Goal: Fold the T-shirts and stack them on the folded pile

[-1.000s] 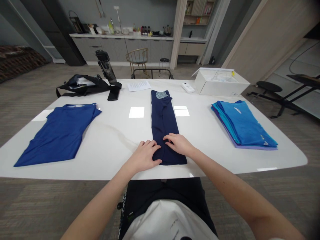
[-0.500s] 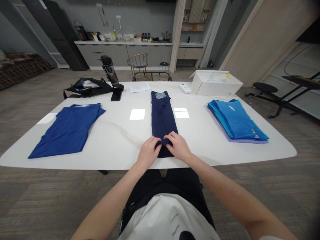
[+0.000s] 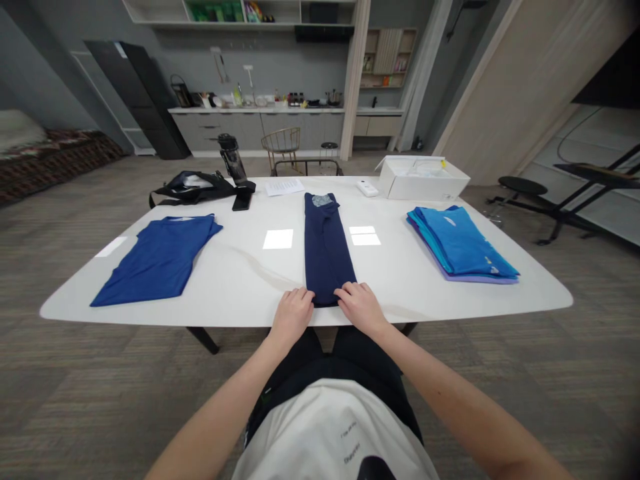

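Observation:
A navy shirt (image 3: 327,243), folded into a long narrow strip, lies lengthwise on the white table (image 3: 240,280). Its collar end with a grey patterned patch points away from me. At the strip's near left corner, the fingers of my left hand (image 3: 294,312) are closed on the cloth. My right hand (image 3: 361,305) pinches the near right corner in the same way. Between both hands the near end lies nearly flat, close to the table's front edge.
On the left lies a blue shirt (image 3: 157,260), and on the right a stack of folded blue shirts (image 3: 460,240). Along the back are a black bag (image 3: 193,187), a bottle (image 3: 233,160), a phone (image 3: 242,200), a paper (image 3: 284,187) and a white box (image 3: 423,180).
The near end of the navy shirt, raised and bunched between my fingers before, now lies down flatter. My hands have moved slightly apart and toward the table's front edge. The head view has tilted up.

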Demonstrator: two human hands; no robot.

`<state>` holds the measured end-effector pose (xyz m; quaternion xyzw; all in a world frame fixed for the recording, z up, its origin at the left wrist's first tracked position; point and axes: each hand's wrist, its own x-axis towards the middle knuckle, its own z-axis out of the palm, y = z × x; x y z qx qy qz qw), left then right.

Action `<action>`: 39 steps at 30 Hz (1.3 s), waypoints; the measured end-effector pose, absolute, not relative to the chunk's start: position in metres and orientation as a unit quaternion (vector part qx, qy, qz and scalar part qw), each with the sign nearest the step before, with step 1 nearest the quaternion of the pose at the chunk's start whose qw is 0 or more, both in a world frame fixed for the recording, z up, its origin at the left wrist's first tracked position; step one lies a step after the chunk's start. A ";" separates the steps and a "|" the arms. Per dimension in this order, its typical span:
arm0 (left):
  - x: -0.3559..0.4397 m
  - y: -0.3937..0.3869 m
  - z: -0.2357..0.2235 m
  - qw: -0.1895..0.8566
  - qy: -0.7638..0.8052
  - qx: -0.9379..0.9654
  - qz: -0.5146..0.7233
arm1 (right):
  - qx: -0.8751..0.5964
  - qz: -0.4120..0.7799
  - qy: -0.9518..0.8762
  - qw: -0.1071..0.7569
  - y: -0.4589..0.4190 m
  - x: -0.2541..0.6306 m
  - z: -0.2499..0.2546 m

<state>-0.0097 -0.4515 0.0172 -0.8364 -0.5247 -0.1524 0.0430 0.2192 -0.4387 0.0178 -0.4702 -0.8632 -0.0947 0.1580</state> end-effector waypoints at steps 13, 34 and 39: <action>-0.016 -0.464 0.029 0.070 -0.449 -0.885 -0.099 | -0.415 -0.069 -0.893 0.159 -0.452 0.239 0.020; 0.011 -0.373 0.036 0.003 -0.445 -0.882 -0.155 | -0.461 0.098 -0.863 0.182 -0.377 0.249 0.033; 0.018 -0.376 0.020 -0.021 -0.416 -0.901 -0.121 | -0.415 0.162 -0.885 0.135 -0.361 0.253 0.029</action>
